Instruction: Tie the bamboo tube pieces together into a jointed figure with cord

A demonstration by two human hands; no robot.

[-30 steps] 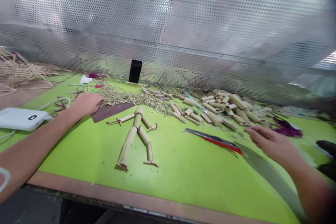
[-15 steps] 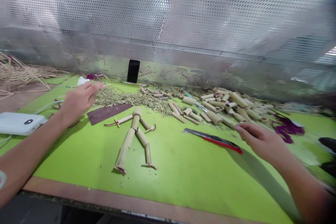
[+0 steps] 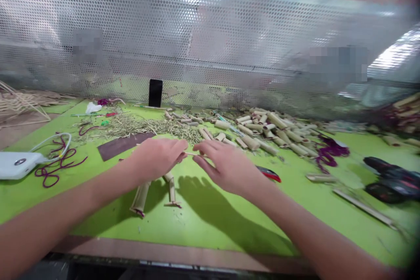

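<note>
My left hand and my right hand have come together above the middle of the green board. Their fingertips pinch a thin pale stick, a short stretch of which shows between them. Below my left hand lies a jointed figure of bamboo tubes; its legs show, while its upper body is hidden by the hand. A red and black utility knife lies beyond my right forearm, partly covered. Behind my left hand is a flat dark brown strip.
Cut bamboo tubes and thin stick pieces are heaped along the back, before a perforated metal screen. A phone leans there. A white power bank and purple cord lie left; a black power drill lies right.
My left hand has moved right from the stick heap, and my right hand has moved left from the bamboo tubes. They now meet at the thin stick. The view has turned slightly right.
</note>
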